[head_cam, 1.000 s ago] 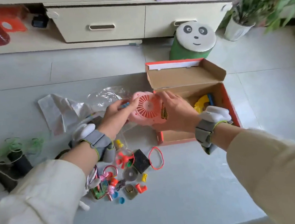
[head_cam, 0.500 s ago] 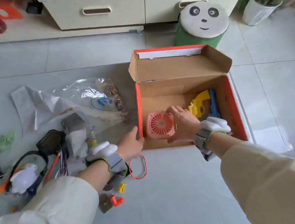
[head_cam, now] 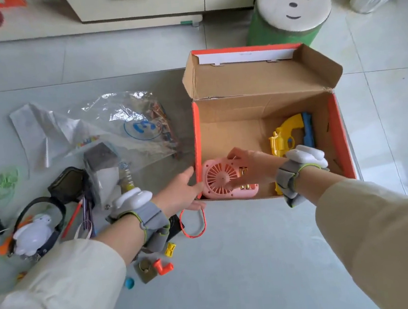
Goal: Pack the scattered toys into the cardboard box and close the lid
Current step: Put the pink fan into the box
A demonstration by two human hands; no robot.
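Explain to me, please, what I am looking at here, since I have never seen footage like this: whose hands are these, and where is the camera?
There is no robot: a person wears one camera on the head, looking down at both hands. The right hand rests on a pink fan inside the open cardboard box, beside a yellow toy gun. The left hand touches the box's outer corner and holds nothing. Both wrists wear grey bands. More toys lie on the floor to the left, among them a plastic bag and a red loop.

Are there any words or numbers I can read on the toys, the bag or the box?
None can be read.
Clear plastic bag: colourful strip of letters and a blue round logo, too blurred.
White label strip on the open cardboard box lid: tiny mark, too small.
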